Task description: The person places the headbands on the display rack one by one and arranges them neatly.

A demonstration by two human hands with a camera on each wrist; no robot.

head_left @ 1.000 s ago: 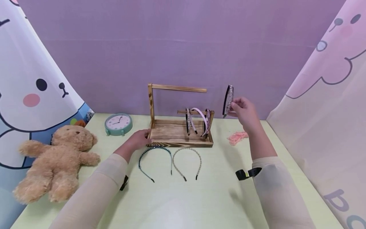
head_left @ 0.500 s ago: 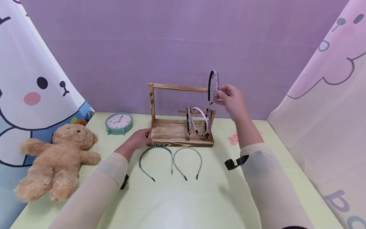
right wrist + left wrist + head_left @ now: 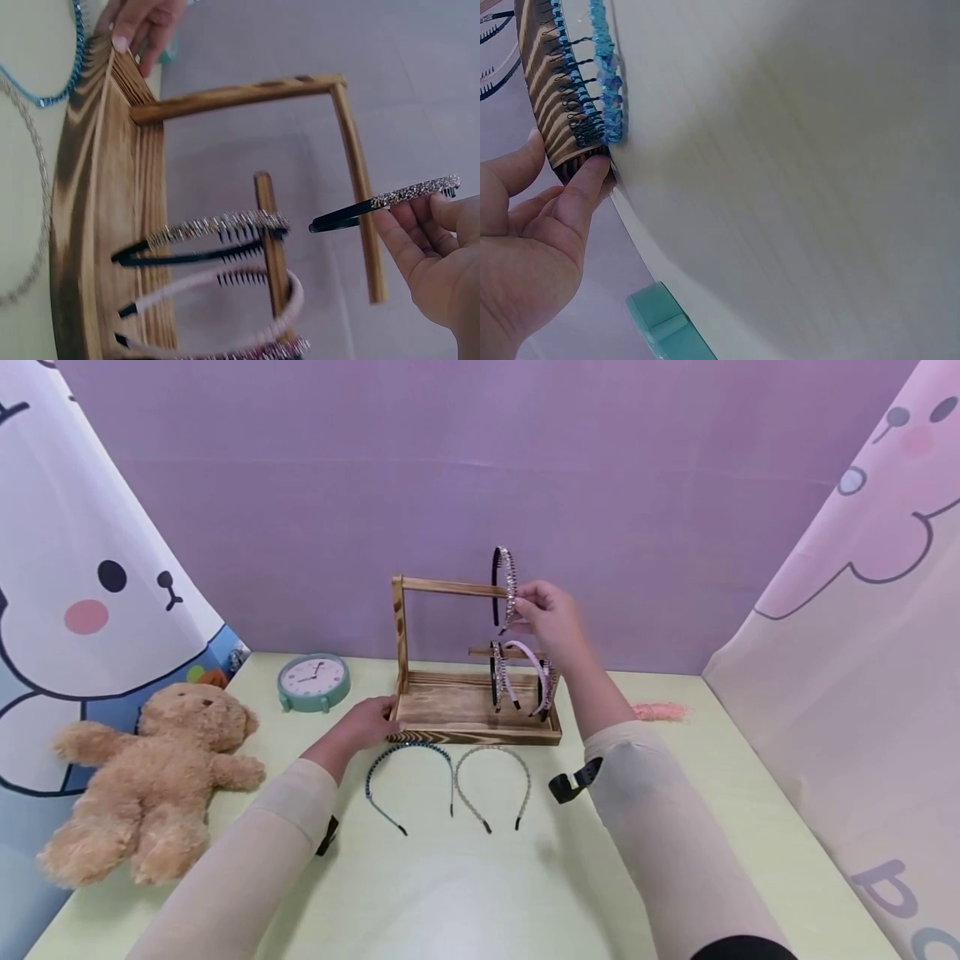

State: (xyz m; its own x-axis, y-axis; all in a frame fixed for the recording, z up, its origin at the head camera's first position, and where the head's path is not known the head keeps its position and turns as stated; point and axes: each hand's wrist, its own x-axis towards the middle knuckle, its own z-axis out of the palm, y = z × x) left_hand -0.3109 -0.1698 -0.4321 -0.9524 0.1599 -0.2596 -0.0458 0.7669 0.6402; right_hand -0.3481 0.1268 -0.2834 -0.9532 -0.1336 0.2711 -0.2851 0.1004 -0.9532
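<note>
Right hand: up at the far side, and the right hand (image 3: 553, 620) has a firm pinch, thumb and fingers together on the sparkly side of a black-backed headband (image 3: 511, 575); wrist above the tray's right end, forearm slanting in from near right.
Pinched headband: upright, and look, it's round the upper bar (image 3: 450, 587), the bar passing through the loop!
Left hand: low, and the left hand (image 3: 363, 724) grips the near left corner of the wooden stand (image 3: 400, 635), thumb on one side, fingers on the other.
Upper bar: fixed to the post at left, free end at right by the right fingers; bare wood runs from post to headband.
Lower bar: right below, the lower bar (image 3: 480, 652) carries three, a silver headband (image 3: 498, 681), a pink headband (image 3: 528, 656) and a dark purple headband (image 3: 545, 693); tight under that right hand.
Near edge: just in front of the tray lie a blue headband (image 3: 408, 745) and a pale beaded headband (image 3: 491, 748).
Outer room: left, a clock (image 3: 313, 683), then a teddy bear (image 3: 150, 777); right, a pink bundle (image 3: 660, 712), well apart from the stand.
</note>
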